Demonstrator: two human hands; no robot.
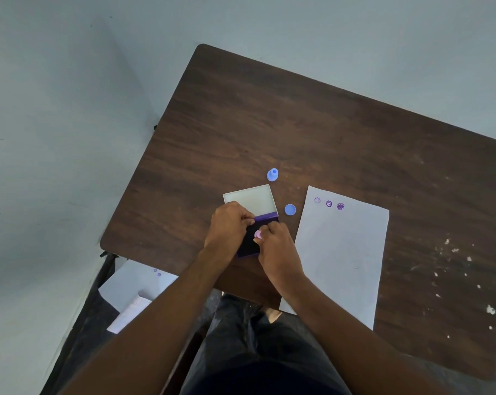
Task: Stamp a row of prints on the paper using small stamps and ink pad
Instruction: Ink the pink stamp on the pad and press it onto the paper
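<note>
A purple ink pad (pixel 251 238) lies open on the brown table (pixel 312 132), its pale lid (pixel 251 198) flipped back beyond it. My left hand (pixel 229 226) grips the pad's left edge near the hinge. My right hand (pixel 275 246) pinches a small pink stamp (pixel 258 234) pressed down onto the dark ink surface. To the right lies a white paper (pixel 340 258) with three purple prints (pixel 328 203) in a row near its top edge. A blue stamp (pixel 272 175) stands beyond the lid. A blue cap (pixel 290 209) lies between lid and paper.
Left of the table, lower down, more white sheets (pixel 135 286) with small purple prints rest on a dark surface. White flecks (pixel 455 269) mark the table's right side. My dark-trousered legs (pixel 255 346) are below the near table edge.
</note>
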